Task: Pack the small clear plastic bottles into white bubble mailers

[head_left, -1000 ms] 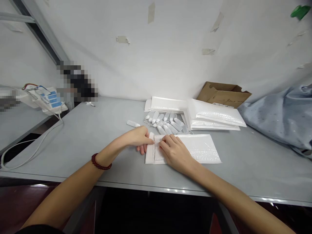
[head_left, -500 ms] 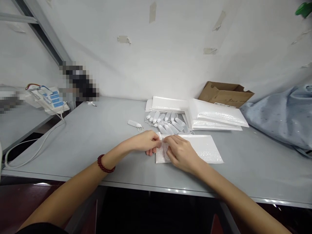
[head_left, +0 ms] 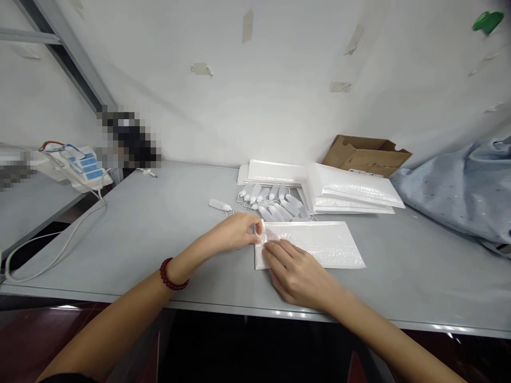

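Note:
A white bubble mailer point(head_left: 319, 242) lies flat on the grey table, its short left end under both hands. My left hand point(head_left: 239, 231) is at that end, thumb and index finger curled around the edge in a pinch. My right hand point(head_left: 297, 271) rests on the mailer's lower left part, fingers stretched out and lying flat near a clear, wrinkled strip. Just behind the mailer is a pile of white tags point(head_left: 275, 202) with loops. One separate tag point(head_left: 219, 204) lies to the left, its loop close to my left hand.
Stacked white bubble mailers point(head_left: 355, 189) lie at the back right, before an open cardboard box point(head_left: 365, 157). Light blue cloth point(head_left: 459, 186) covers the right rear. A power strip point(head_left: 85, 165) with cables point(head_left: 80, 226) is at the left. The wall borders the table's back.
My right hand has slid toward me and its fingers have straightened onto the mailer. My left hand's thumb and index finger have opened slightly at the edge. The view has shifted a little.

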{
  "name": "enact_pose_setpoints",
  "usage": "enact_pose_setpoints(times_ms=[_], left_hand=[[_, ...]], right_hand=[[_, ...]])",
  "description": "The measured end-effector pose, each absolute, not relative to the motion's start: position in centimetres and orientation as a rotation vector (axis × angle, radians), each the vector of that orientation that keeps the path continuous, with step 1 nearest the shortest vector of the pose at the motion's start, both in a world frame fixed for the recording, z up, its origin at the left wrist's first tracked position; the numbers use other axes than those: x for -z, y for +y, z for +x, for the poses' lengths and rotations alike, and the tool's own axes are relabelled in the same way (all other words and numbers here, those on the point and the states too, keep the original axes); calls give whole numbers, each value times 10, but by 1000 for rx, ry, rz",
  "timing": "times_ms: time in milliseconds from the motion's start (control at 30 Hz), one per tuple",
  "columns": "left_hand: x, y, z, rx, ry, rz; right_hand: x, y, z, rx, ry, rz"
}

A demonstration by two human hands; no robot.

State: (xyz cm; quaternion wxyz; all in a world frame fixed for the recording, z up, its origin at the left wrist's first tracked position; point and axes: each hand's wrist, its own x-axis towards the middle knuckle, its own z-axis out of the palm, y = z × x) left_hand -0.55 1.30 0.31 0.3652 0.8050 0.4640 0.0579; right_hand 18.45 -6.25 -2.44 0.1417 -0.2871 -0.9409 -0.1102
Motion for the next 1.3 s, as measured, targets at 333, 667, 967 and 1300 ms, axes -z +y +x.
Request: enact_pose_setpoints(times_ms=[333, 667, 967, 1300], left_hand=[[-16, 6, -15, -19, 951, 2451], [-27, -3, 80, -455, 844, 1995], [13, 21, 149, -301, 829, 1159], [11, 9, 115, -384, 1135, 2164]], right_hand=[[23, -65, 188, 742, -2448, -864], [-40, -43, 250, 867, -2317, -1209], [17, -40, 323, 313, -2200, -1634], [36, -55, 349, -378, -2197, -1650]])
